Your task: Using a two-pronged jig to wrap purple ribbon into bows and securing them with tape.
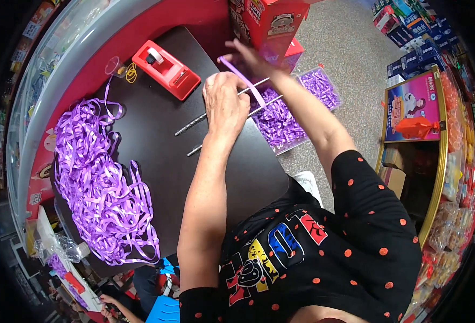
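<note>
Two thin metal rods [199,119] lie nearly parallel across the table, and their far ends reach past its edge. My left hand [225,102] is closed over the upper rod. A strip of purple ribbon [240,75] runs slantwise over the rods near their far ends. Beside its upper end, my right hand [252,60] is smeared by motion, so whether its fingers grip the ribbon is unclear. A large tangled heap of purple ribbon [100,188] covers the table's left side. Below the rod ends, a clear bin [288,146] holds many short purple ribbon pieces.
A red tape dispenser [167,70] and a small clear cup [115,67] with yellow rubber bands stand on the dark table [167,177]. Red cartons [270,27] are stacked beyond it. Stocked shelves [442,177] line the right. Another person's hand [108,301] shows at lower left.
</note>
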A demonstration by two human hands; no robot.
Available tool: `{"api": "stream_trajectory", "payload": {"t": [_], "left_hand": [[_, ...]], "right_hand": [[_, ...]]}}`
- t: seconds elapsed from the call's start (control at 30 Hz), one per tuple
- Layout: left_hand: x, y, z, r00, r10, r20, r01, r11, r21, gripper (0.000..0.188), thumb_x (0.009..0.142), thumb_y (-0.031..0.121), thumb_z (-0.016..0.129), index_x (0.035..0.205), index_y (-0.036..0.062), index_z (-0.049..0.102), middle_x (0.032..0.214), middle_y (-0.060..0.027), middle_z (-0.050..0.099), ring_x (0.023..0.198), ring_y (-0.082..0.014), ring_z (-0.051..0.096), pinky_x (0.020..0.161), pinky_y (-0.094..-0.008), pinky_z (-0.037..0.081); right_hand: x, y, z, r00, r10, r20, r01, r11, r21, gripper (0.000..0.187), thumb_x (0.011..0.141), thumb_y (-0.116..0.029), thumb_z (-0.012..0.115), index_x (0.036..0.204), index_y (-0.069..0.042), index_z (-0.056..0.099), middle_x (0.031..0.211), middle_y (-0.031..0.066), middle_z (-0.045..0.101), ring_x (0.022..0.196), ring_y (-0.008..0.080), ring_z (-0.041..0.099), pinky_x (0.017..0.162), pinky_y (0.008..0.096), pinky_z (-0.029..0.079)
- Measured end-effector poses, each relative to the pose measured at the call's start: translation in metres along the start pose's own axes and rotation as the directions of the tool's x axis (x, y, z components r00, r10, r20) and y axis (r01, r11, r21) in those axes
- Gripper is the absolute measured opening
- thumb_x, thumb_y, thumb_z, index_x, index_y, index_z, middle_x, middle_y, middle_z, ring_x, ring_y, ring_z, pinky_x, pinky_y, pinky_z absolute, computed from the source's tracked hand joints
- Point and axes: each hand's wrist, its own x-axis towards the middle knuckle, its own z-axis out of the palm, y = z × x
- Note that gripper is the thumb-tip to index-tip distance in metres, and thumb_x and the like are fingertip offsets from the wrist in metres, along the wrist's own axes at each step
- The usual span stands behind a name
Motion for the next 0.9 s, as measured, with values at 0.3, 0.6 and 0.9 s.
{"api": "stream_trajectory", "payload": {"t": [0.3, 0.6, 0.9], "left_hand": [[0.006, 0.011, 0.006, 0.997, 0.048, 0.067, -0.044, 0.997, -0.063, 0.029, 0.067, 0.004, 0.060, 0.092, 0.0107, 0.073, 0.111, -0.0085, 0.059, 0.115, -0.0280, 0.045, 0.103, -0.0420, 0.031], [0.008, 0.012, 0.008, 0.993, 0.047, 0.109, -0.046, 0.999, -0.012, 0.031, 0.070, 0.006, 0.059, 0.096, 0.0145, 0.073, 0.117, -0.0062, 0.058, 0.117, -0.0276, 0.045, 0.103, -0.0409, 0.034], [0.005, 0.009, 0.009, 0.993, 0.066, 0.095, -0.066, 0.998, -0.003, 0.031, 0.071, 0.007, 0.059, 0.098, 0.0146, 0.072, 0.116, -0.0063, 0.059, 0.116, -0.0275, 0.046, 0.102, -0.0404, 0.035]], "right_hand": [[-0.187, 0.109, -0.030, 0.996, -0.038, -0.076, 0.022, 0.980, -0.196, 0.052, 0.099, -0.042, 0.038, 0.133, -0.004, 0.048, 0.107, 0.0087, 0.066, 0.112, 0.0180, 0.054, 0.104, 0.0357, 0.034], [-0.336, 0.046, 0.011, 0.908, -0.297, -0.296, 0.159, 0.897, -0.412, 0.049, 0.099, -0.036, 0.039, 0.130, 0.000, 0.051, 0.107, 0.0092, 0.066, 0.110, 0.0153, 0.054, 0.104, 0.0355, 0.030], [-0.336, -0.029, 0.039, 0.848, -0.509, -0.145, 0.325, 0.717, -0.617, 0.054, 0.097, -0.041, 0.037, 0.128, 0.001, 0.053, 0.090, 0.0079, 0.072, 0.097, 0.0140, 0.054, 0.094, 0.0334, 0.033]]}}
